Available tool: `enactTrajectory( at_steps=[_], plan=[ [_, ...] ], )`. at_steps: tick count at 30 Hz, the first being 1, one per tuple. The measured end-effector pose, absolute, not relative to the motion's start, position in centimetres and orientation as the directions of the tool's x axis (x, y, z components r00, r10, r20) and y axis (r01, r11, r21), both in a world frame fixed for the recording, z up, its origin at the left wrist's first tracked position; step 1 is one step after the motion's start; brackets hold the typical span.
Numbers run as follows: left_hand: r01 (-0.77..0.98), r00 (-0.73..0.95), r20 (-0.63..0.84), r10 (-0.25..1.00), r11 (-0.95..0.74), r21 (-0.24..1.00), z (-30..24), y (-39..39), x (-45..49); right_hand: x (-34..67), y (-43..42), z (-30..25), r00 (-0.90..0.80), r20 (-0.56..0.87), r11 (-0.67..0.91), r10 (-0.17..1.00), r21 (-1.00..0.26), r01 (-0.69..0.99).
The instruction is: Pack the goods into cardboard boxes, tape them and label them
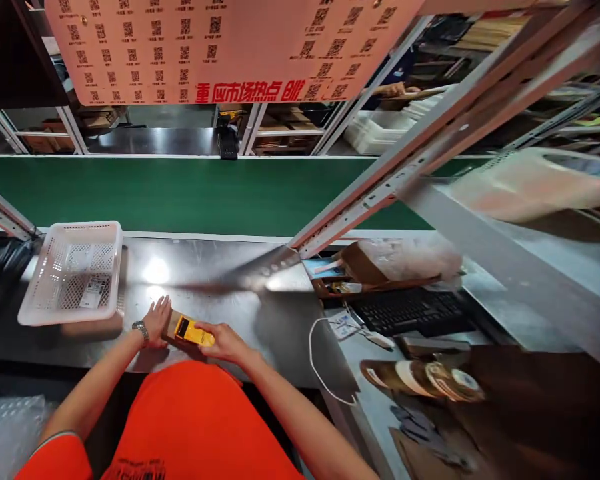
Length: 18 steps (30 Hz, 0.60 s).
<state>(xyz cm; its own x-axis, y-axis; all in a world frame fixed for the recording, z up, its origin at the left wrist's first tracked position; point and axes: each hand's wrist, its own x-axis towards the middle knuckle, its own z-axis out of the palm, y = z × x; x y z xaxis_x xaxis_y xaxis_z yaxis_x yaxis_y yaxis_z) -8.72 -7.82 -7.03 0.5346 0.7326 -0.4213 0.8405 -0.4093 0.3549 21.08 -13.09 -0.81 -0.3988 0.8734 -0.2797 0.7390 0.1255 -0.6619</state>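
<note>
On the metal bench lies a small brown cardboard piece, perhaps a flat box (173, 323), close in front of my body. My right hand (225, 341) is closed around a yellow handheld tool (193, 331) with a black part at its left end; its exact kind does not show. The tool sits over the cardboard. Fingers stretched forward, my left hand (157, 321) rests against the cardboard's left side and wears a metal watch at the wrist. Left of that hand stands a white perforated plastic basket (36, 293) with a printed label (95, 292) inside.
A green conveyor belt (180, 197) runs behind the bench. Metal posts (360, 193) slant up at right. A keyboard (410, 310), white cable (311, 353) and tape rolls (430, 380) are on the right side table. A pink QR-code board (260, 53) hangs above. A person's hand (397, 89) shows far off.
</note>
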Motion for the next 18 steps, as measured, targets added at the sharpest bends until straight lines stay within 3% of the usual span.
enactTrajectory(
  at_steps=[7, 14, 18],
  plan=[
    [0.853, 0.518, -0.466, 0.717, -0.474, 0.219, -8.3, -9.9, -5.0, 22.1, -13.7, 1.0, -0.414, -0.316, 0.164, 0.854, -0.592, 0.789],
    [0.851, 0.525, -0.45, 0.722, -0.461, 0.253, -9.0, -9.7, -5.3, 26.4, -15.0, 3.1, -0.358, -0.405, 0.153, 0.841, -0.457, 0.876],
    [0.853, 0.521, -0.439, 0.732, -0.459, 0.247, -9.4, -9.5, -5.1, 24.5, -13.3, 3.2, -0.355, -0.447, 0.106, 0.821, -0.492, 0.864]
  ],
)
